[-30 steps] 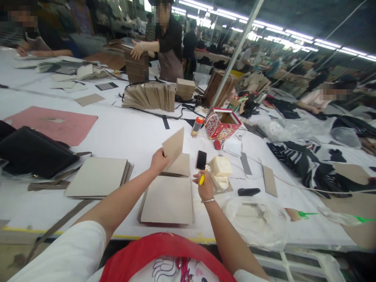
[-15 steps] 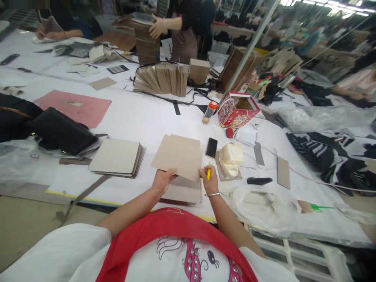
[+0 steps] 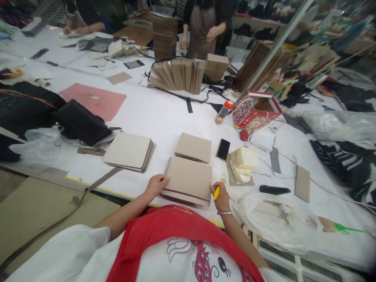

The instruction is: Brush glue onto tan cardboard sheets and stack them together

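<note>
My left hand (image 3: 156, 185) pinches the left edge of a beige board (image 3: 188, 178) between thumb and fingers. That board lies over a stack of similar boards, whose lower layers (image 3: 185, 198) show at the near edge. My right hand (image 3: 221, 197) is closed round a yellow-handled tool (image 3: 217, 193) with a whitish end, perhaps a small brush. Its fingertips touch the board's right edge. Just beyond sits another low pile of beige boards (image 3: 194, 147). Left of my hands stands a stack of pale boards with rounded corners (image 3: 128, 150).
A phone (image 3: 223, 149), a cream-coloured block (image 3: 243, 158) on a board, and a plastic-wrapped round container (image 3: 279, 219) are to the right. Farther back stand a red box (image 3: 257, 111) and a red-capped bottle (image 3: 225, 112). A black bag (image 3: 84, 121) lies left. Co-workers stand across the table.
The board that I held raised and tilted over the piles has come down toward me onto the near stack. The far pile is now uncovered. The view has swung left.
</note>
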{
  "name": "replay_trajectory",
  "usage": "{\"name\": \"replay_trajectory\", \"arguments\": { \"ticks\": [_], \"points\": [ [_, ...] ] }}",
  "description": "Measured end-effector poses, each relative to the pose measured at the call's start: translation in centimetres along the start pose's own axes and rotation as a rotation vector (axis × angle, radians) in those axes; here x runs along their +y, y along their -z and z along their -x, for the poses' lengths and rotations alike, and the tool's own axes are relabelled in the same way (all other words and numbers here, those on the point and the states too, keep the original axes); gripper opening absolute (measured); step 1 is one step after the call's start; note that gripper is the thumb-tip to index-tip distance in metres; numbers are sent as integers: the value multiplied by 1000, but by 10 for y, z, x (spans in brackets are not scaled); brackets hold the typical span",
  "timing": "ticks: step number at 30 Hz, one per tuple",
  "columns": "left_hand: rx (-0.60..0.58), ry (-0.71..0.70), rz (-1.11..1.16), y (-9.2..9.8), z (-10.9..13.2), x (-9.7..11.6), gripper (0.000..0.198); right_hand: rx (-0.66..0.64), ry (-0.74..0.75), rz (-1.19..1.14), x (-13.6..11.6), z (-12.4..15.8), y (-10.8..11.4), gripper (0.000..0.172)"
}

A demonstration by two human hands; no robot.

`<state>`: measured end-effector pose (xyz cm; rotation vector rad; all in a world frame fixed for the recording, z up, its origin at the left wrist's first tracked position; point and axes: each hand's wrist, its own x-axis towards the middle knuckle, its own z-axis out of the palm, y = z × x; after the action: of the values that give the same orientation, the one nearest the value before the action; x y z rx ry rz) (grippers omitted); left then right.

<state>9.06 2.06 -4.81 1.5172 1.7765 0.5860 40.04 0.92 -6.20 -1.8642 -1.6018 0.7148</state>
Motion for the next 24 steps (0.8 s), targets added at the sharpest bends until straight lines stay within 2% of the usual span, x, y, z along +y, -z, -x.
{"name": "replay_trajectory", "arguments": {
  "ticks": [11,24],
  "points": [
    [-21,123,77,-8,-13,-17,39,-9,-14,169,-10,-3,-12,36],
    [-76,154,8,-9,-22,-11,42,-45,-124,262,-15,-8,-13,23]
  ]
}}
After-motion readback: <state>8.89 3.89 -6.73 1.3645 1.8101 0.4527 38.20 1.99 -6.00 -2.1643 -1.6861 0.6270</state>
